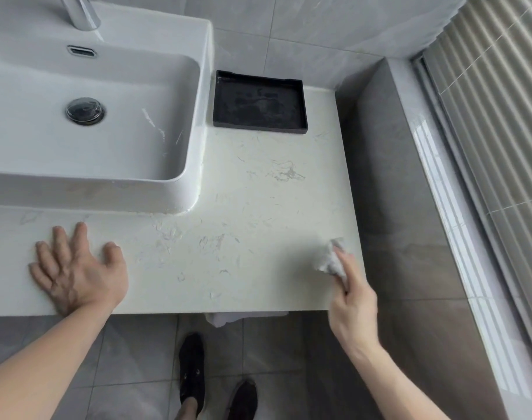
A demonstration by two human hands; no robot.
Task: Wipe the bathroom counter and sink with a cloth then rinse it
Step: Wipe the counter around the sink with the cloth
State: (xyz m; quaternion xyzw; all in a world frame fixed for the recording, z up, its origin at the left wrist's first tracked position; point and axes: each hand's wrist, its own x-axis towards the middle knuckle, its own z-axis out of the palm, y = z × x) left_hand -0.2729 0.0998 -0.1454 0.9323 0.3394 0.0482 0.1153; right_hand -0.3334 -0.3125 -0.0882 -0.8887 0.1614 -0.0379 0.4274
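The cream counter (258,207) shows pale streaks and smears across its middle. A white rectangular sink (182,183) stands on its left part, with a dark round drain (85,111) in the basin. My right hand (351,301) holds a small crumpled white cloth (331,260) against the counter near the front right corner. My left hand (76,268) lies flat on the counter, fingers spread, in front of the sink.
A black shallow tray (260,103) sits at the back of the counter beside the sink. A chrome faucet (81,12) rises behind the basin. A grey tiled wall (395,192) borders the counter's right edge. Two black shoes (192,371) stand on the floor below.
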